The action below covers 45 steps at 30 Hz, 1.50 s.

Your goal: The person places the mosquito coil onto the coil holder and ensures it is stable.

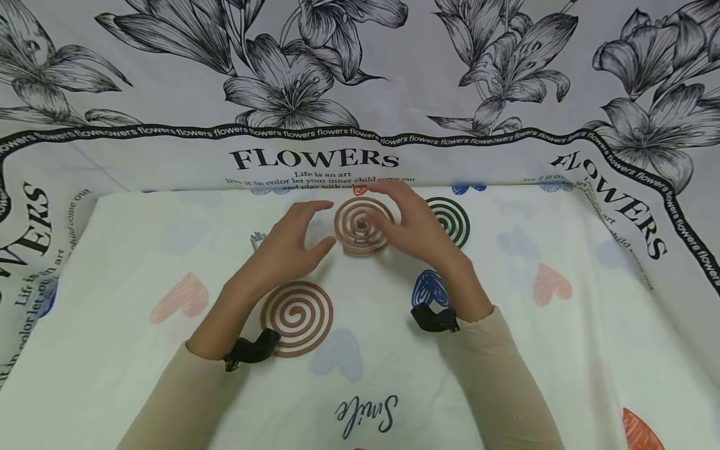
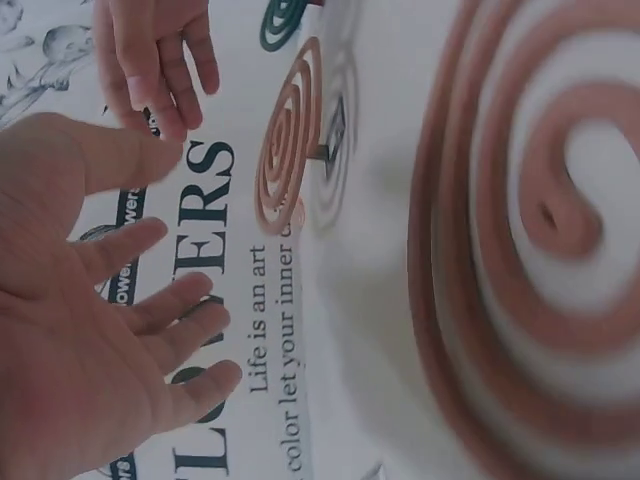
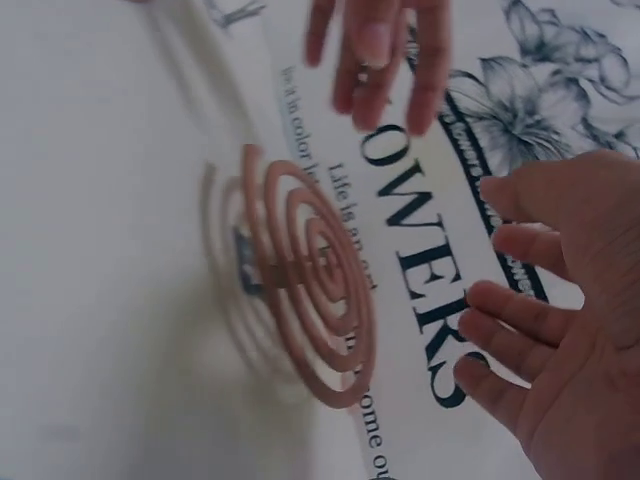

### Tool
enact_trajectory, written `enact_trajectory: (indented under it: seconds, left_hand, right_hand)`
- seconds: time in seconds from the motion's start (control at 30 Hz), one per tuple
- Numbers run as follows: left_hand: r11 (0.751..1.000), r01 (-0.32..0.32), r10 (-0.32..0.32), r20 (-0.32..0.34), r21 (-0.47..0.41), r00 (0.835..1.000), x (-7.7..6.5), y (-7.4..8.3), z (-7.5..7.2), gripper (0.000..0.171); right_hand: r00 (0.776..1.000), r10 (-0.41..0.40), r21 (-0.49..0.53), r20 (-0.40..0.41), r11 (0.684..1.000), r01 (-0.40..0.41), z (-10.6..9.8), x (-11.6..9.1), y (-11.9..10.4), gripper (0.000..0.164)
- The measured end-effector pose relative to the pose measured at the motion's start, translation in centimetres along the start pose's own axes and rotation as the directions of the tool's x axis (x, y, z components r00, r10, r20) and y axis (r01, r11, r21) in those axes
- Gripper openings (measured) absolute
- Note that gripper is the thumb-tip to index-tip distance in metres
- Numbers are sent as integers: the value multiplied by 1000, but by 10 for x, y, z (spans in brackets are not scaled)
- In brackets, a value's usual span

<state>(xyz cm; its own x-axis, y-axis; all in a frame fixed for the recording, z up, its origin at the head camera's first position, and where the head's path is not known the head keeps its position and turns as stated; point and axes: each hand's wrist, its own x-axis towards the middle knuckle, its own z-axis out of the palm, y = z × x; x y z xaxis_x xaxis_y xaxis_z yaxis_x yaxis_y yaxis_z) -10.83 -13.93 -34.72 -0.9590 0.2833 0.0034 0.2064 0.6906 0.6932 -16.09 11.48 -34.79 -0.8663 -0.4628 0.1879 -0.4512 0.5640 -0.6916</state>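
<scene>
Raised brown coil [image 1: 352, 226]: lies far side of the cloth [image 1: 506, 387], straight ahead of the person and between the hands, held off the surface by a small stand [image 3: 247, 265] under its middle. Disc is round, so no long axis; its plane looks roughly level. Right hand [image 1: 415, 226] is nearer: in the head view its thumb overlaps the coil's right part, while the left hand [image 1: 289, 245] sits just beside the left edge. Both wrist views show a gap between fingers and coil; judged no contact, hands somewhat higher than the disc. Hand state: both released, fingers parted and gently bent, thumbs well away from the forefingers, palms turned roughly inward, nothing grasped. Outward: green coil [image 1: 458, 220] partly behind the right hand; small metal piece [image 1: 257, 240] beside the left, its form unclear; second brown coil [image 1: 304, 319] nearer the person, partly covered by the left wrist strap [image 1: 253, 347].
</scene>
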Motion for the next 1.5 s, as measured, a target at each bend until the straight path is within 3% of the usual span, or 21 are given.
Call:
enact_trajectory:
  seconds: [0.1, 0.23, 0.43, 0.53, 0.7, 0.87, 1.1, 1.27, 1.5]
  left_hand:
    - [998, -46, 46, 11, 36, 999, -9, -3, -3, 70]
    - [994, -59, 58, 8, 89, 998, -23, -7, -8, 76]
    - [986, -64, 61, 24, 157, 998, -45, -15, -12, 81]
    - [981, -47, 43, 26, 189, 999, -61, -22, -15, 85]
    - [976, -34, 31, 21, 215, 999, -87, -31, -19, 86]
    - [978, -13, 7, 31, 210, 1000, -108, -34, -21, 88]
    - [959, -64, 68, -5, 277, 998, -134, -36, -19, 91]
    - [946, -71, 88, -38, 315, 995, -144, -37, -10, 90]
    - [931, -74, 92, -35, 357, 995, -144, -41, -3, 94]
  right_hand:
    - [997, -24, -26, 74, 999, 26, 4, -3, 1, 53]
    - [984, -85, -59, 155, 994, 95, 10, -9, 0, 55]
    - [961, -220, -97, 170, 966, 238, 19, -17, -8, 58]
    - [949, -248, -118, 194, 955, 274, 27, -19, -13, 61]
    - [936, -215, -150, 277, 953, 263, 38, -23, -26, 68]
    - [905, -230, -151, 357, 942, 299, 46, -27, -46, 75]
    - [870, -248, -154, 426, 928, 340, 66, -32, -59, 79]
    - [856, -221, -178, 467, 925, 336, 72, -34, -54, 82]
    - [825, -159, -227, 543, 918, 326, 79, -39, -51, 90]
